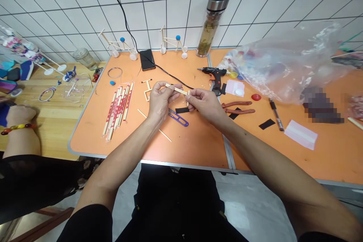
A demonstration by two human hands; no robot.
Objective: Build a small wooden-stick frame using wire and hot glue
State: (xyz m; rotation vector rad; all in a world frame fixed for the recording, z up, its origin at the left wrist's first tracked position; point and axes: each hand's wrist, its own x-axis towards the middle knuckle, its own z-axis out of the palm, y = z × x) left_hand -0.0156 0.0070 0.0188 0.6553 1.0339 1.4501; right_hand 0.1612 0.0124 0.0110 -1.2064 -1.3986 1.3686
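Over the middle of the orange table, my left hand (pixel 159 101) pinches pale wooden sticks (pixel 180 90) lying side by side. At their right end my right hand (pixel 204 105) grips a short stick piece (pixel 188 98) set crosswise. Whether the pieces are joined there I cannot tell. Purple-handled thread snips (pixel 180 120) lie just below the hands, by a black strip (pixel 182 110). A small stick frame (pixel 147 90) rests beside my left hand, and a thin loose stick (pixel 165 135) lies partly under that forearm. Red-and-white wrapped chopsticks (pixel 120 107) lie farther left.
Behind are two stick bicycle models (pixel 170 39), a phone (pixel 147 59), a cable and a tea bottle (pixel 210 26). To the right lie a glue gun (pixel 214 74), pliers (pixel 241 107), a pen (pixel 276 115) and a plastic bag (pixel 272 68). Another person's arm (pixel 22 134) is at left.
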